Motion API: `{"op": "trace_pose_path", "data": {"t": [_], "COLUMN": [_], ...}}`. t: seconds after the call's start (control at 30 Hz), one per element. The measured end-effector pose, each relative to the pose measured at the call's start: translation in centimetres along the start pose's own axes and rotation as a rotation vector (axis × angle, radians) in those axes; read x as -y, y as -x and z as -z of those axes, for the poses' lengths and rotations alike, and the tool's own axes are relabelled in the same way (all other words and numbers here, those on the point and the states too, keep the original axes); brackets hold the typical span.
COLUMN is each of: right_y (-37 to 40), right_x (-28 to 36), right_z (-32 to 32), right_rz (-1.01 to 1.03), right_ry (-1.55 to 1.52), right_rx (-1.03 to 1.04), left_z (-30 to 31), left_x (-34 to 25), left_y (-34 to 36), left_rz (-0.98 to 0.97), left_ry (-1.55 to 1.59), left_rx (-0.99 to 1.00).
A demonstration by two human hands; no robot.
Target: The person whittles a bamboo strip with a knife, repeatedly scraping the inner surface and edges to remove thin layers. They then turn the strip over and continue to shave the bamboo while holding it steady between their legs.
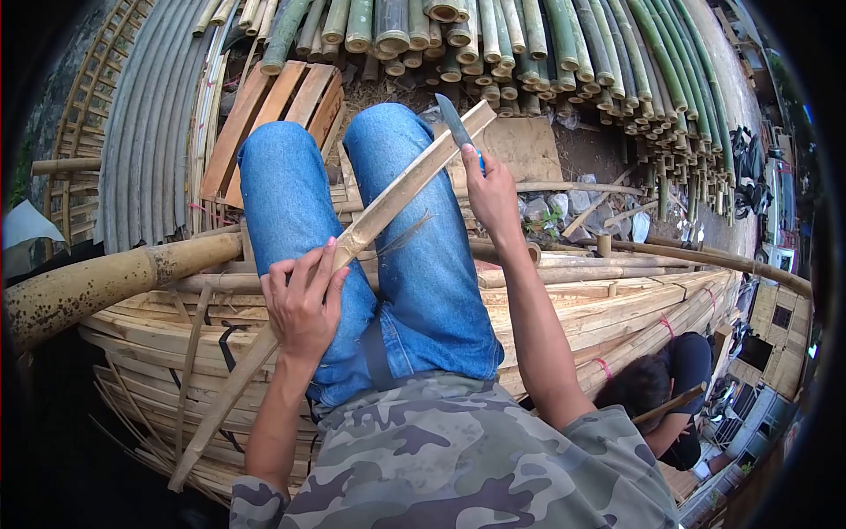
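Note:
A long split bamboo strip lies slantwise across my jeans, its hollow inner side facing up. My left hand is wrapped round it near the left thigh, and its lower end runs down past my left forearm. In my right hand is a knife with a blue handle, fingers closed round the grip. The blade crosses the strip close to its far end. Thin loose fibres hang beside the strip over my right thigh.
Stacked green bamboo poles fill the far side. A wooden crate stands beyond my left knee, beside corrugated sheeting. Bundled bamboo strips lie under and around me. A thick bamboo pole juts in at left. Another person crouches at lower right.

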State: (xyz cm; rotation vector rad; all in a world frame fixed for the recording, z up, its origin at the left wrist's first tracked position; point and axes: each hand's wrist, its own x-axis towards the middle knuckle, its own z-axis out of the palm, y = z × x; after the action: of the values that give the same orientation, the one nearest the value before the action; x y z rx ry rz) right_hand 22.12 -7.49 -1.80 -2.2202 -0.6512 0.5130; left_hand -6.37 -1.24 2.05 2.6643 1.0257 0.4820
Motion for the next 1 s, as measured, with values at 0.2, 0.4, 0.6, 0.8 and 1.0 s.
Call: {"op": "trace_pose_path", "data": {"t": [0.2,0.4,0.6,0.8,1.0], "right_y": [0.6,2.7,4.3,-0.5,-2.7], "right_x": [0.6,0.7,1.7,0.8,-0.3], "right_z": [-0.9,-2.1,-0.8,-0.2,-1.0], "right_rz": [-0.025,0.001,-0.034,-0.044,-0.02], "right_ry": [-0.024,0.003,0.029,-0.016,0.005], "right_rx": [0.055,0.207,0.265,0.078,0.032], "left_z": [-0.3,-0.6,-0.4,-0.3,-1.0], "left_x": [-0.1,-0.6,-0.7,-1.1,-0.7], "left_y": [-0.5,-0.8,-0.3,-0.2,-0.8], "left_rz": [0.01,0.035,0.01,0.018,0.0], "left_ry": [-0.01,-0.034,-0.018,0.013,-0.023], "left_rx": [-0.022,-0.031,-0.043,-0.019,-0.047]}}
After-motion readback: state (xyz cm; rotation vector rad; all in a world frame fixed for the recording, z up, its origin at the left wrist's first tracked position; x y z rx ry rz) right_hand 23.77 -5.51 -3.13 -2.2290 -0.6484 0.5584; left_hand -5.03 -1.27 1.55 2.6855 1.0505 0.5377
